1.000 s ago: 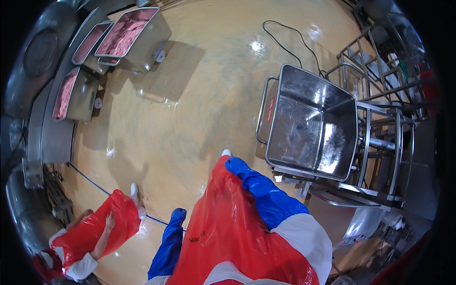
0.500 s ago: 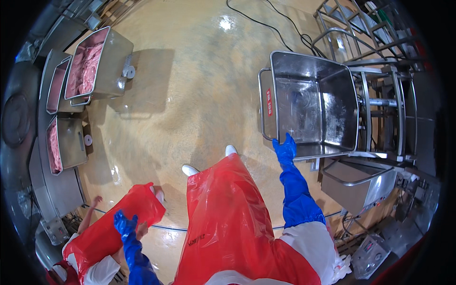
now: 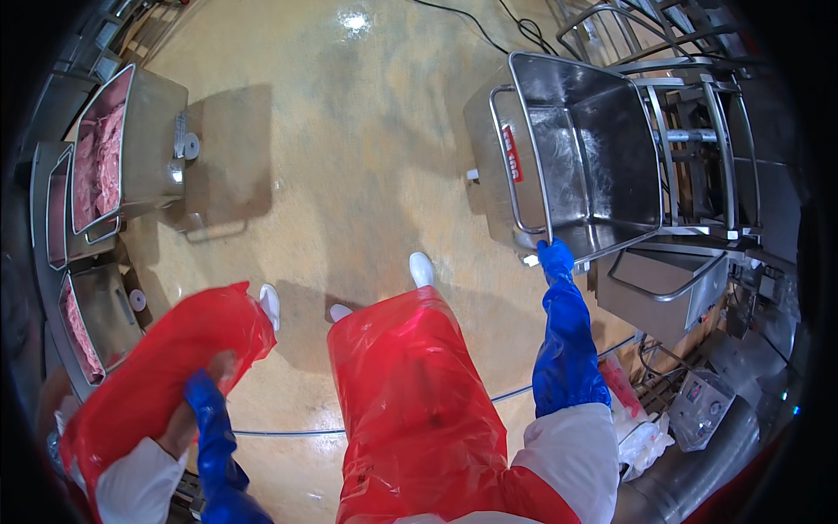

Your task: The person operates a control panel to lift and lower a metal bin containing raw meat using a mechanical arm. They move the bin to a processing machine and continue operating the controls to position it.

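Observation:
My right hand (image 3: pixel 556 256), in a long blue glove, is closed on the near corner of the rim of a stainless steel meat cart (image 3: pixel 602 192). Its deep tub is bare inside, with worn shiny walls, a tubular handle (image 3: pixel 502 166) on the left side and a red label. My left hand (image 3: pixel 204 391), gloved in blue, hangs loosely open at my left with nothing seen in it. It overlaps a co-worker's bare forearm in the picture; whether they touch I cannot tell. A red apron (image 3: pixel 410 393) covers my front.
A co-worker in a red apron (image 3: pixel 183 358) stands close at my left. Beyond are steel carts of pink meat (image 3: pixel 100 166). Right of my cart are a steel frame (image 3: pixel 698 135) and a smaller steel bin (image 3: pixel 655 293). Black cables (image 3: pixel 528 31) lie on the far floor.
My right hand has closed on the cart's rim, and the cart appears turned, showing more of its outer left side. The co-worker has stepped forward beside me. My view has shifted.

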The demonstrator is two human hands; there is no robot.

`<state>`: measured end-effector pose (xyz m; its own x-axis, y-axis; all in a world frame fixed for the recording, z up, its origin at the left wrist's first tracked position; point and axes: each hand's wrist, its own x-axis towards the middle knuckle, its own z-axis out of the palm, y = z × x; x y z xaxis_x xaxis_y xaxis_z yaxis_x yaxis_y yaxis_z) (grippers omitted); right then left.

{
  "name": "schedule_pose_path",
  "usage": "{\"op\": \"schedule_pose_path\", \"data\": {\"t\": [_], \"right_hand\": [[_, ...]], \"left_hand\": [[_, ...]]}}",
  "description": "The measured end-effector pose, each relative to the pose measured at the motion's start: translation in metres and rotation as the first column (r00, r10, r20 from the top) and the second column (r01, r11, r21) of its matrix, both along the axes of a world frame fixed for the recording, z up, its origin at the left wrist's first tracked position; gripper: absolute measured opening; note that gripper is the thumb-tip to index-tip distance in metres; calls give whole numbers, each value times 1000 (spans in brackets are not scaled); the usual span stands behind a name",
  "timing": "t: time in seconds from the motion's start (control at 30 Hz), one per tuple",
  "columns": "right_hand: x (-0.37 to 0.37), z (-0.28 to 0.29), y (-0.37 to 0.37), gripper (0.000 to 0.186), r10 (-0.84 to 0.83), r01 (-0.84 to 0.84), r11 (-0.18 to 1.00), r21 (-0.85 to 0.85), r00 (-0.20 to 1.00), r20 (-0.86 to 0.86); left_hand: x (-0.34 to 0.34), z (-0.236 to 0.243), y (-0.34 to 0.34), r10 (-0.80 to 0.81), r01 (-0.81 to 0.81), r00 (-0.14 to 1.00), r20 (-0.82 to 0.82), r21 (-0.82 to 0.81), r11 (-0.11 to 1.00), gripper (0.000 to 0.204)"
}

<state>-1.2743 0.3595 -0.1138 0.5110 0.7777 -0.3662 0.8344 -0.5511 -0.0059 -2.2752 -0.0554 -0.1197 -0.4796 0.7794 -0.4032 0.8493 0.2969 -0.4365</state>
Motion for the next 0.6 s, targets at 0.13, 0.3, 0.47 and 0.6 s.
{"op": "schedule_pose_path", "data": {"t": [0.13, 0.3, 0.47, 0.6], "right_hand": [[-20, -3, 10, 52, 12, -13, 1000, 7, 999, 34], [-52, -35, -18, 49, 58, -73, 994, 84, 984, 167], [-77, -32, -19, 43, 49, -63, 991, 114, 991, 125], [-109, -29, -17, 39, 82, -96, 980, 174, 993, 89]], "left_hand": [[-23, -23, 100, -231, 206, 972, 51, 297, 932, 32], [7, 47, 317, -424, 354, 901, 95, 402, 844, 26], [36, 169, 432, -329, 325, 940, -91, 531, 783, 34], [-34, 229, 486, -263, 208, 964, -29, 696, 687, 45]]}}
